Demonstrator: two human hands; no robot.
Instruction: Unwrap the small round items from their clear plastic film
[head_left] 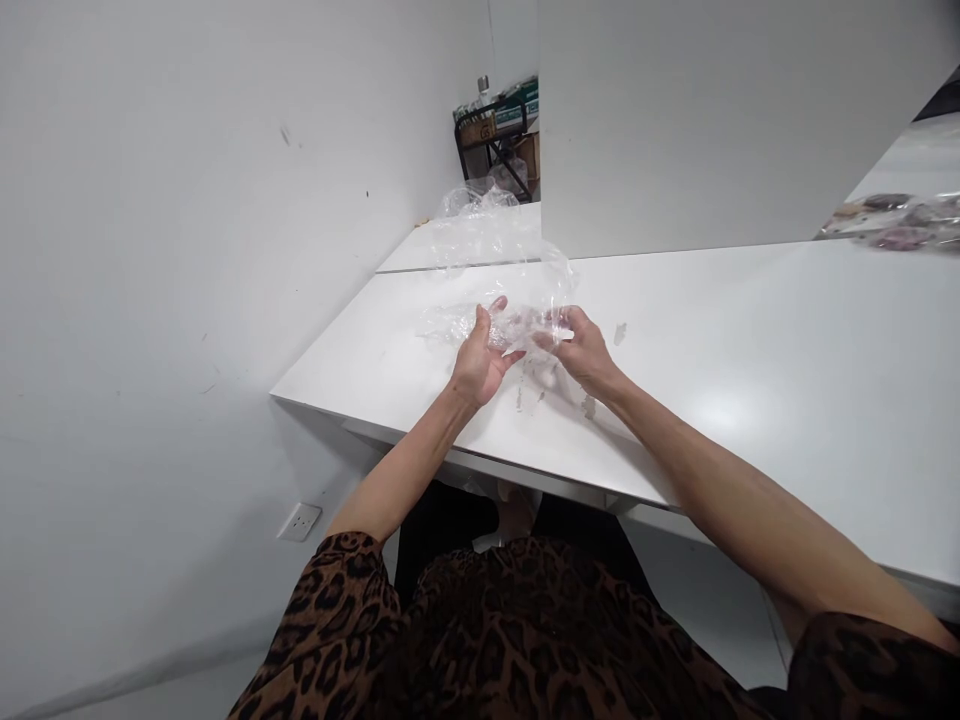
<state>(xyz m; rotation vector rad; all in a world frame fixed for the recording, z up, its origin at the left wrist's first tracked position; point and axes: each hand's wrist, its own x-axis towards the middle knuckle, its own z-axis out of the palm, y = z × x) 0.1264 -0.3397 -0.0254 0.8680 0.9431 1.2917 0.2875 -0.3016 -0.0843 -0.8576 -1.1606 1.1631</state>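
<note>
Crumpled clear plastic bags point(480, 240) lie over the white table point(360, 350) and bunch up between my hands. My left hand point(480, 365) is turned palm up, its thumb and fingers curled around a bundle of the plastic. From the right, my right hand point(585, 350) pinches the plastic film between thumb and fingers. Something pinkish shows faintly through the bundle, but its kind cannot be made out.
A white wall point(187, 250) borders the table's left side, with a power socket point(301, 522) low down. A grey-white panel point(712, 120) stands along the back edge. Beyond it is a black rack point(491, 135) with boxes. Plastic-wrapped items point(911, 220) lie at far right.
</note>
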